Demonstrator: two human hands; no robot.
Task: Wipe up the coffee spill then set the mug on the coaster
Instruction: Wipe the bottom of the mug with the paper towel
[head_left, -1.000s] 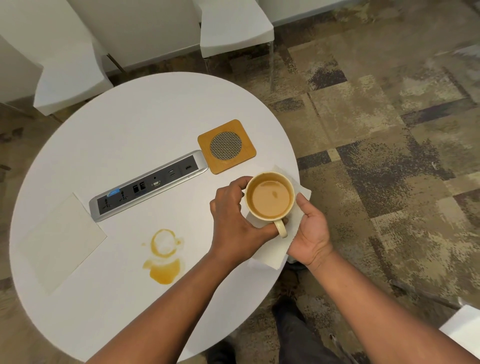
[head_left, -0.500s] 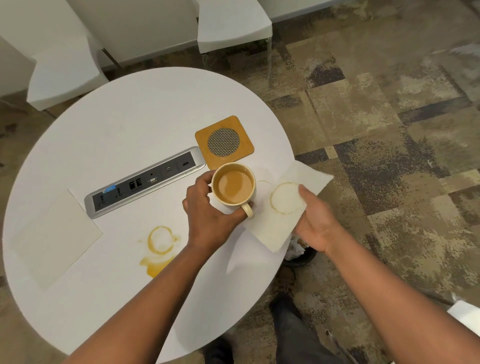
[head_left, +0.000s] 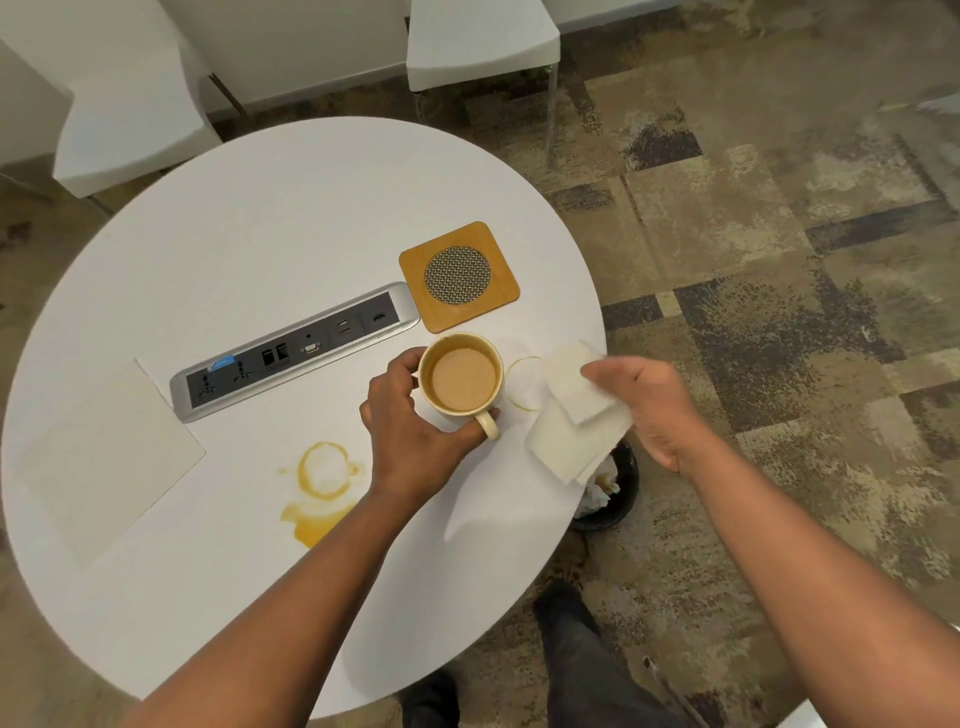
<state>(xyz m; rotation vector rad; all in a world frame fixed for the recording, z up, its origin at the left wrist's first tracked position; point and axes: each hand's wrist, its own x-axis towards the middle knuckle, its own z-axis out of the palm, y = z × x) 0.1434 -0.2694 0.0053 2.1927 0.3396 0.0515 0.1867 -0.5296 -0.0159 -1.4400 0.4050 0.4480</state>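
From the head view, the mug (head_left: 462, 378) is held by the left hand (head_left: 410, 426), fingers curled round its far side and the thumb near the handle; it stands on or just above the table (head_left: 260, 218), which of the two cannot be told. It is nearly full of milky coffee and sits just in front of the coaster (head_left: 459, 275), not on it. A folded napkin (head_left: 574, 415) is pinched by the right hand (head_left: 654, 405) at its upper edge, near the table's right rim. A faint brown ring (head_left: 522, 382) is seen on the table between mug and napkin. The main spill (head_left: 319, 493) (a ring with a puddle below it) lies untouched to the left of the left forearm, well apart from the napkin. A second flat napkin (head_left: 109, 457) rests at the far left, beside the socket strip (head_left: 296, 351). A bin (head_left: 615, 488) shows under the table edge.

The step in hand is judged to be the readying of the napkin for wiping; neither the wipe nor the placing is done. For the next move, the napkin would have to be carried across to the spill and pressed flat, while the full mug is kept level so that no more is slopped, and the small ring should not be forgotten.
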